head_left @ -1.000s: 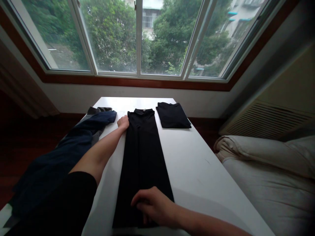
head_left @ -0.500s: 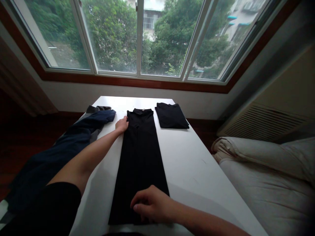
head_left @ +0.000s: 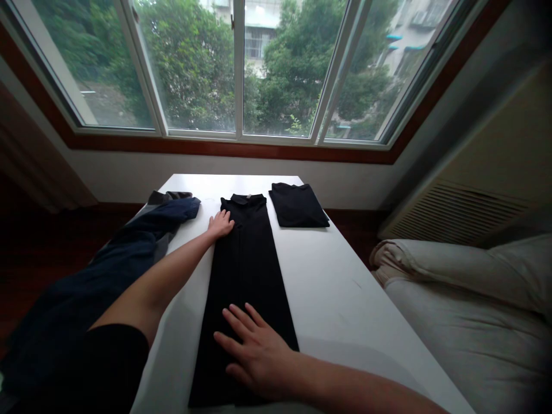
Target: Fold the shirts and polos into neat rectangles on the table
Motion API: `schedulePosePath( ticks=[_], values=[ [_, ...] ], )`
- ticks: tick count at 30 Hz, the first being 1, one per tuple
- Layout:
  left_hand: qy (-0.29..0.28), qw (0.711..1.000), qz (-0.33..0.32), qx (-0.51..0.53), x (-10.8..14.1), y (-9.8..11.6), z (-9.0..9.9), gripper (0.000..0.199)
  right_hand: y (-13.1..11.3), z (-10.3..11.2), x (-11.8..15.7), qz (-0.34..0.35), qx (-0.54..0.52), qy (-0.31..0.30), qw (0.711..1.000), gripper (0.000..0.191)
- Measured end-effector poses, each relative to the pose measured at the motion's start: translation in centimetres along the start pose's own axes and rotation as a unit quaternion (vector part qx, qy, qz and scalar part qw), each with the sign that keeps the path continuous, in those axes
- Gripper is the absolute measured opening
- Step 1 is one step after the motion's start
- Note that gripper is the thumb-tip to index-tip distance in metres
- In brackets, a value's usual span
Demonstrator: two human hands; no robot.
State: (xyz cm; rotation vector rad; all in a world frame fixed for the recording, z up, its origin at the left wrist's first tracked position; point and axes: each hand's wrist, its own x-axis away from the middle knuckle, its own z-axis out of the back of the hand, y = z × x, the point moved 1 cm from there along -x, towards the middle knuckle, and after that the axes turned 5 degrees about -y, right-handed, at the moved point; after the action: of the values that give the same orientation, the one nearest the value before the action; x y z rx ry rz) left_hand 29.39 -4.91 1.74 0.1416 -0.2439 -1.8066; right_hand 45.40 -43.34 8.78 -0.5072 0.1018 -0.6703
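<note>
A long black garment (head_left: 252, 264), folded lengthwise and with a collar-like band at its far end, lies flat down the white table (head_left: 332, 299). It looks like a shirt or trousers; which one I cannot tell. On its far left edge, below the band, rests my left hand (head_left: 222, 223), fingers stretched out. Over the near part, my right hand (head_left: 261, 353) is spread with its palm down, fingers apart. Neither hand grips the cloth.
A folded black garment (head_left: 298, 205) lies at the table's far right. Dark blue and grey clothes (head_left: 142, 233) drape over the left edge. Beyond stands a wall with a wide window (head_left: 198, 75). To the right is a pale cushioned seat (head_left: 457, 310).
My left hand has shifted right from the garment's edge onto the cloth. The curled fingers of my right hand have spread out flat. The view has tilted slightly.
</note>
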Motion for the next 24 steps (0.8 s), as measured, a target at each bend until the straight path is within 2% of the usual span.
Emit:
schedulePosePath(
  ticks=[3, 7, 11, 14, 17, 20, 22, 24],
  values=[
    [-0.018, 1.0, 0.0, 0.003, -2.2, 0.0, 0.0, 0.07, -0.3, -0.1, 0.3, 0.002, 0.008, 0.005, 1.0, 0.065],
    [-0.033, 0.999, 0.003, -0.001, -4.7, -0.1, 0.2, 0.073, 0.2, -1.5, 0.3, 0.019, 0.027, 0.015, 0.999, 0.07],
    [-0.029, 0.999, -0.02, -0.004, -6.0, -0.2, 0.6, 0.073, 1.3, -3.5, -0.3, 0.034, 0.046, 0.026, 0.998, 0.073],
    [-0.013, 0.999, -0.033, 0.012, -6.4, -0.2, 1.0, 0.071, 2.0, -3.9, -0.4, 0.036, 0.042, 0.028, 0.998, 0.07],
    [-0.009, 0.999, -0.032, 0.027, -6.2, 0.0, 1.8, 0.068, 2.3, -2.4, 0.4, 0.034, -0.011, 0.037, 0.999, 0.056],
    [0.011, 0.998, -0.042, 0.034, -5.2, 0.4, 3.1, 0.065, 3.2, 0.7, 2.2, -0.005, -0.075, 0.104, 0.992, 0.04],
    [0.054, 0.995, -0.076, 0.046, -3.7, 0.7, 4.0, 0.061, 4.4, 2.7, 3.9, -0.019, -0.086, 0.151, 0.985, 0.035],
    [0.077, 0.985, -0.142, 0.06, -1.0, 0.9, 4.7, 0.054, 5.9, 3.9, 5.8, -0.029, -0.076, 0.179, 0.98, 0.034]
  ],
)
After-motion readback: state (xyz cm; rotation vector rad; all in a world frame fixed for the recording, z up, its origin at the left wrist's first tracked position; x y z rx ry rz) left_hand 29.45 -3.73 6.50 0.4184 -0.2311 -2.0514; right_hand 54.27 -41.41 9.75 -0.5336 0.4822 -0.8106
